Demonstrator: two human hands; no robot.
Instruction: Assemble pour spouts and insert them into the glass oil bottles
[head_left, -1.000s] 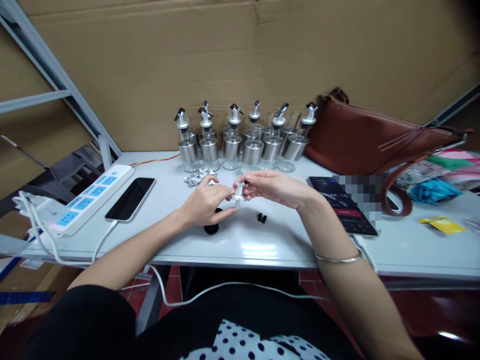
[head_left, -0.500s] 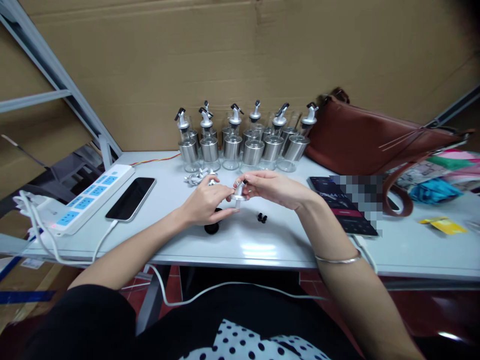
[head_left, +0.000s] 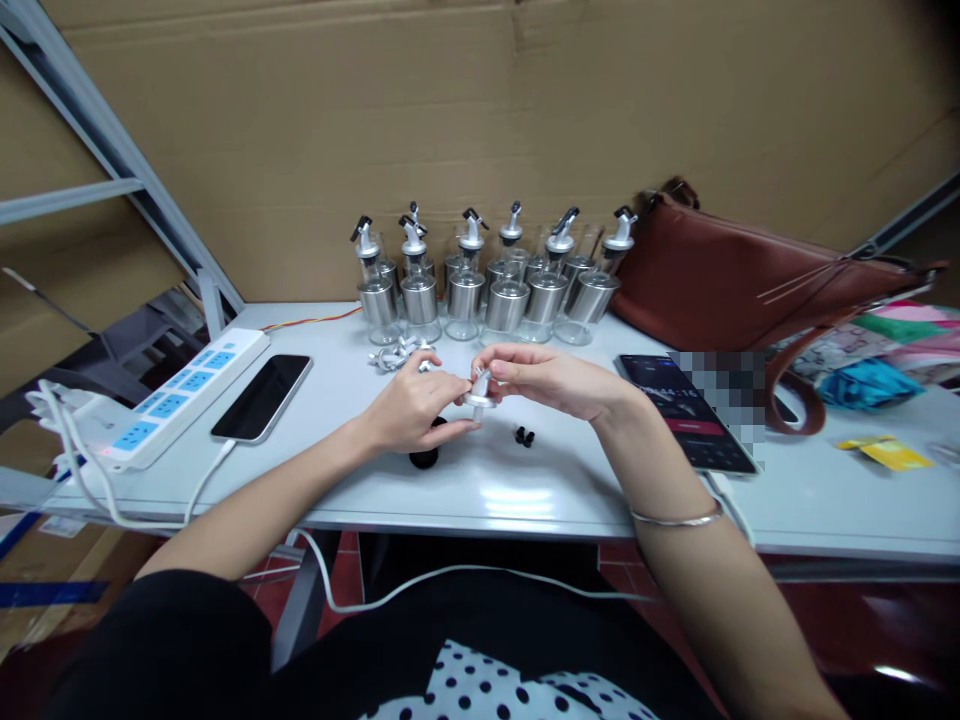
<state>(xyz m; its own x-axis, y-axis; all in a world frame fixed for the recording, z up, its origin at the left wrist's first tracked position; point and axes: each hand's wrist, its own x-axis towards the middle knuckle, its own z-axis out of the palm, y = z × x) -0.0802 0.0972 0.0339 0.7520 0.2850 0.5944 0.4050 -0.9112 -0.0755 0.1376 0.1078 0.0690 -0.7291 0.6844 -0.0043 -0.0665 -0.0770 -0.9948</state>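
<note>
Both hands meet over the middle of the table around one silver pourer top point(head_left: 481, 391). My right hand point(head_left: 540, 378) pinches its upper part between thumb and fingers. My left hand point(head_left: 414, 403) is closed against its left side, fingertips on the spout and thumb stretched below. Just behind my left hand lie several silver pourer pieces point(head_left: 391, 355). Small black parts point(head_left: 524, 436) rest on the table to the right of the pourer top, and a round black piece point(head_left: 424, 458) is partly hidden under my left hand.
Glass and steel bottles point(head_left: 465, 295), some with pourers, stand along the back. A power strip point(head_left: 184, 395) and phone point(head_left: 262, 398) lie left. Another phone point(head_left: 686, 410), a brown bag point(head_left: 750, 270) and a yellow packet point(head_left: 896, 452) are on the right. A white cable crosses the front.
The black tip seen at the top of the pourer between my fingers no longer shows. My hands have barely moved.
</note>
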